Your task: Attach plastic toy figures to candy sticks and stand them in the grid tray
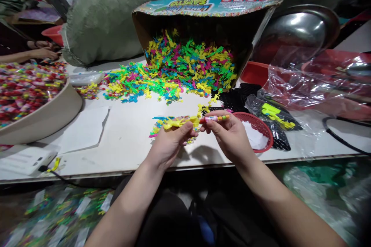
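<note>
My left hand [171,137] is closed around a yellow plastic toy figure [174,123], its body pointing left. In my right hand [228,133] is a slim candy tube [216,118] with a red end and colourful round sweets inside. The tube's red end meets the yellow figure between both hands; whether it sits inside cannot be made out. Under my hands lies a small pile of coloured toy figures [158,125], partly hidden. Behind, many more figures [191,61] spill from a cardboard box [208,6] lying on its side.
A large pale tub [69,104] of candy tubes stands at left, beside a white paper sheet [87,131]. To the right are a red basket [268,142] with paper slips, clear plastic bags [304,81] and a metal bowl [298,27]. A co-worker's hand [46,53] shows far left.
</note>
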Demonstrator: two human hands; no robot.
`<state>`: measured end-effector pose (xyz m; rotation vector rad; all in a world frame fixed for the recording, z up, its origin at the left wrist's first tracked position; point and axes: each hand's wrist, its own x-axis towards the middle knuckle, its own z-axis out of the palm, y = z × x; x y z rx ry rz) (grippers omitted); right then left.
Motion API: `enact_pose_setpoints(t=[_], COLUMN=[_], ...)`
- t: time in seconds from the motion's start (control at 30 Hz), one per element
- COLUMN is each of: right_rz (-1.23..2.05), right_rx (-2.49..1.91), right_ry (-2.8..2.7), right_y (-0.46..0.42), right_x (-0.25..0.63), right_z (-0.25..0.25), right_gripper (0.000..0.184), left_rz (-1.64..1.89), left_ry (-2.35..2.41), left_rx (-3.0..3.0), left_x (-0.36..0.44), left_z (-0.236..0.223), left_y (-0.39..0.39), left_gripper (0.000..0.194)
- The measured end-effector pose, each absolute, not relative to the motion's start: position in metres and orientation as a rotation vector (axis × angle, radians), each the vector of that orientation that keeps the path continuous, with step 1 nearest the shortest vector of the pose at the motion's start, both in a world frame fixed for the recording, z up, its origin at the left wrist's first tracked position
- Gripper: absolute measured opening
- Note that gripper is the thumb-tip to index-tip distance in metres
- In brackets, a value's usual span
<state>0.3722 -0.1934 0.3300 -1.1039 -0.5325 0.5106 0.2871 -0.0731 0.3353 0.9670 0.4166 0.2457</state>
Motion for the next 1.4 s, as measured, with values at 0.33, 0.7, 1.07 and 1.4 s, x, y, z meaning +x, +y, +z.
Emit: enact_pose_setpoints(t=[0.33,0.7,1.07,1.4], right_rz=[0.554,0.407,0.404,0.461], right_rx=[-1.037,-1.161,-1.198,-1.174], right_ry=[-0.443,-0.539,-0.519,-0.566], right_y=[-0.191,-0.192,-0.194,-0.198], right_x=[0.373,0.37,0.37,0.371], right_z=[0.333,0.326,0.325,0.33], right_gripper=[0.017,0.016,0.02,0.019], left_rz=[0.291,0.334,0.255,0.26], left_ry=[0.335,0.445,0.43,0.41], left_rx=[1.085,1.031,1.101,1.096], left_x=[0.285,0.287,0.284,0.283], left_z=[0.34,0.334,0.331,0.332], left_y=[-0.073,-0.077,-0.076,-0.077], left_gripper=[0.026,0.02,0.029,0.029])
